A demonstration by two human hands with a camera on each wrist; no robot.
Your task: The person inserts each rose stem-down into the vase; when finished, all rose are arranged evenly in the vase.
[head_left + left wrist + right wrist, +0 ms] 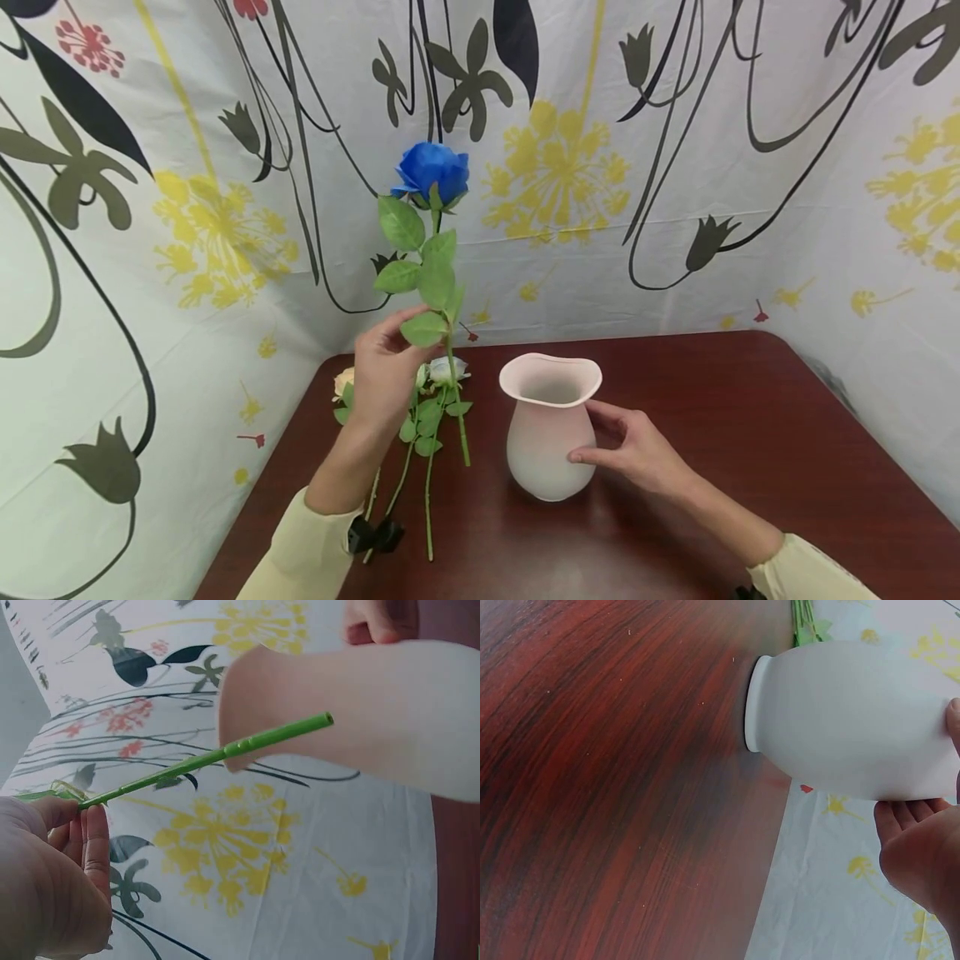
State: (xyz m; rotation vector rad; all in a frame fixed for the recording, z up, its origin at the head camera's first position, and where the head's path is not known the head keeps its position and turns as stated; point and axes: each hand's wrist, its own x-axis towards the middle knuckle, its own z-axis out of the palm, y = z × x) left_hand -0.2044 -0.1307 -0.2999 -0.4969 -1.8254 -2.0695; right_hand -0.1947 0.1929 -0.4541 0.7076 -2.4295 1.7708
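Observation:
My left hand (381, 371) pinches the stem of a blue artificial rose (435, 172) and holds it upright above the table, left of the vase. In the left wrist view, the cut end of the green stem (225, 753) points toward the vase and overlaps it. A pink-and-white vase (551, 450) with a flared, wavy rim stands upright on the table. Its right side is gripped by my right hand (641, 450), thumb in front and fingers round the back. The right wrist view shows the vase's base (756, 705) on the tabletop.
Several roses lie on the dark red wooden table (712, 400) at the left, among them a white rose (448, 369) and a cream rose (343, 382), partly behind my left arm. A floral-print cloth (525, 275) hangs behind the table and along its sides.

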